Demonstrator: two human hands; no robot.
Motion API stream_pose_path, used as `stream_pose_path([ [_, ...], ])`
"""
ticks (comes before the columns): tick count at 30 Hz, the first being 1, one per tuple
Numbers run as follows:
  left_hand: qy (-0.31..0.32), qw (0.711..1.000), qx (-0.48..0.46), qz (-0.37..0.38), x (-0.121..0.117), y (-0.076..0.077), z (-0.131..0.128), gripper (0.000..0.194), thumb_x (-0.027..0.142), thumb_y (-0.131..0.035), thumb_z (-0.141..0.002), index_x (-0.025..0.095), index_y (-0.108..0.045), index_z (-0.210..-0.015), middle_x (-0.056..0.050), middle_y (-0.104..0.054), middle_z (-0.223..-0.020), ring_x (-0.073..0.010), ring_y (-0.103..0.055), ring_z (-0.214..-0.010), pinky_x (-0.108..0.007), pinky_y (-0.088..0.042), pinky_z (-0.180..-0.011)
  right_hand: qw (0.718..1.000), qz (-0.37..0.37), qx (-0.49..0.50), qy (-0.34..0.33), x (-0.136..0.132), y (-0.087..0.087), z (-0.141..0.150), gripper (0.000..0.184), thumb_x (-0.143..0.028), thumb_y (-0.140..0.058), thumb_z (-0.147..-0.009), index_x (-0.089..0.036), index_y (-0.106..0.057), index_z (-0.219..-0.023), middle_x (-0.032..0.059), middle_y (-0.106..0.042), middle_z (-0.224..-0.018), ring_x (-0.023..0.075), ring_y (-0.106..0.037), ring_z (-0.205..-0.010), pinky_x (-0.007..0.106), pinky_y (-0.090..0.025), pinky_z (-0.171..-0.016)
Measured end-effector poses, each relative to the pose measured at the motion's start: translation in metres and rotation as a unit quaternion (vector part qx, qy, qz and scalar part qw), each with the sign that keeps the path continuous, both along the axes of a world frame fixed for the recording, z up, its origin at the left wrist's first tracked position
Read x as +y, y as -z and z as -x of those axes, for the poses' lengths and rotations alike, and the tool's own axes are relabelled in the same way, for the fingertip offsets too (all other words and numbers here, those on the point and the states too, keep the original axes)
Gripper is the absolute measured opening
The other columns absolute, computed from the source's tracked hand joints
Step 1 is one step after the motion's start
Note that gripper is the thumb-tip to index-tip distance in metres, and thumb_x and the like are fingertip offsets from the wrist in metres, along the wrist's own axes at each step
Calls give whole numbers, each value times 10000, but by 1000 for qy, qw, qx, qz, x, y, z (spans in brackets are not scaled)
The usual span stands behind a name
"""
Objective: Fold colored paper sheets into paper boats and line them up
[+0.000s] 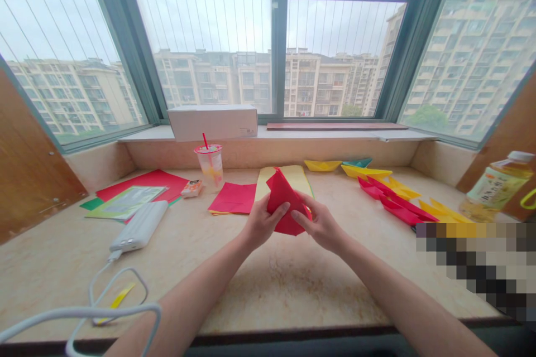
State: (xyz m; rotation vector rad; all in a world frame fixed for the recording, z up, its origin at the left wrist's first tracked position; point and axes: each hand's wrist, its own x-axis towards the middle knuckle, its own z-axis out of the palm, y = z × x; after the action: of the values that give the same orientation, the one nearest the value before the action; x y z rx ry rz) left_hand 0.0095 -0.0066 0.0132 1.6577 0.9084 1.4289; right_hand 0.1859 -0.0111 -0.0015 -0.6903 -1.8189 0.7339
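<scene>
Counter (293,290) below window (209,11): red paper (283,192) was pinched between left hand (260,223) and right hand (321,224)

The red paper stood directly between the fingers of the two hands, apparently clear of the counter. Neither hand was nearer; both touched it. Both were clamped on it: left thumb on the near face, left of centre; right thumb on the lower right part. Other fingers went behind, mostly hidden. Long axis ran near upright, pointed end up, leaning slightly to the left-hand side.

Appearance: plain bright red, folded, narrow at top, wider below, edges slightly parted at right.

Beyond the fingers lay a yellow sheet (302,177); beyond and left of them, red sheets (233,197); farther right, paper boats (404,210) in red, yellow and teal.
</scene>
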Motion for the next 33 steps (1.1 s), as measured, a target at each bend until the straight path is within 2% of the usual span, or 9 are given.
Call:
stream_pose_path([
  [6,-9,999,-53,-1,3,1,0,275,396,-698,-797,151,-679,-922,-39,-722,-844,-190,-628,-725,-266,-488,-658,999,-25,-41,22,-1,1,1,577,-299,-536,-944,-286,-353,-1490,72,-515,-1446,280,-467,-1345,483,-446,-1075],
  [11,-12,999,-49,-6,5,3,0,277,397,-704,-791,150,-675,-914,-37,-719,-840,-192,-626,-732,-269,-489,-669,997,-45,-56,30,-2,0,0,590,-273,-550,-932,-293,-355,-1488,80,-566,-1392,281,-538,-1276,465,-508,-1011],
  [16,-23,998,-55,-9,4,1,1,272,389,-721,-776,150,-679,-897,-31,-706,-808,-178,-606,-699,-254,-466,-630,999,-9,-32,1,-2,-4,-3,605,-247,-609,-881,-262,-393,-1445,98,-560,-1386,265,-578,-1216,434,-521,-981],
  [20,13,999,-45,-1,2,-1,1,268,398,-722,-774,146,-670,-849,-29,-680,-759,-173,-593,-676,-253,-458,-621,1000,-8,-26,-4,-2,-4,-3,543,-201,-614,-846,-243,-468,-1368,88,-641,-1258,242,-644,-1080,394,-550,-906],
  [25,53,995,-81,-1,4,0,-3,311,353,-737,-776,183,-647,-1020,-56,-701,-914,-204,-648,-843,-303,-500,-784,992,-81,-36,86,3,-2,-4,378,-199,-591,-854,-227,-583,-1231,70,-698,-1107,237,-667,-957,377,-552,-839],
  [27,22,996,-90,3,8,1,-4,396,340,-759,-759,198,-626,-1103,-76,-693,-1007,-217,-650,-952,-334,-498,-867,982,-107,-38,151,6,-2,-6,314,-226,-563,-885,-230,-610,-1195,74,-705,-1068,246,-665,-936,387,-549,-831],
  [30,-32,994,-99,16,10,6,-4,551,312,-817,-693,190,-614,-1190,-131,-627,-1215,-256,-564,-1185,-396,-433,-1021,956,-143,-48,252,11,-1,-13,283,-252,-499,-933,-234,-623,-1186,91,-704,-1060,266,-659,-951,413,-542,-837],
  [31,-21,995,-96,35,10,7,-5,592,307,-826,-680,187,-606,-1217,-151,-595,-1274,-272,-548,-1213,-423,-425,-1035,947,-156,-61,273,12,-1,-15,302,-248,-479,-944,-236,-612,-1215,99,-700,-1086,274,-656,-978,428,-538,-851],
  [33,54,992,-79,87,5,8,-8,645,305,-835,-669,190,-592,-1255,-178,-569,-1321,-301,-580,-1176,-464,-466,-990,935,-187,-107,283,13,1,-16,375,-220,-453,-956,-239,-554,-1317,116,-667,-1208,289,-627,-1093,468,-512,-919],
])
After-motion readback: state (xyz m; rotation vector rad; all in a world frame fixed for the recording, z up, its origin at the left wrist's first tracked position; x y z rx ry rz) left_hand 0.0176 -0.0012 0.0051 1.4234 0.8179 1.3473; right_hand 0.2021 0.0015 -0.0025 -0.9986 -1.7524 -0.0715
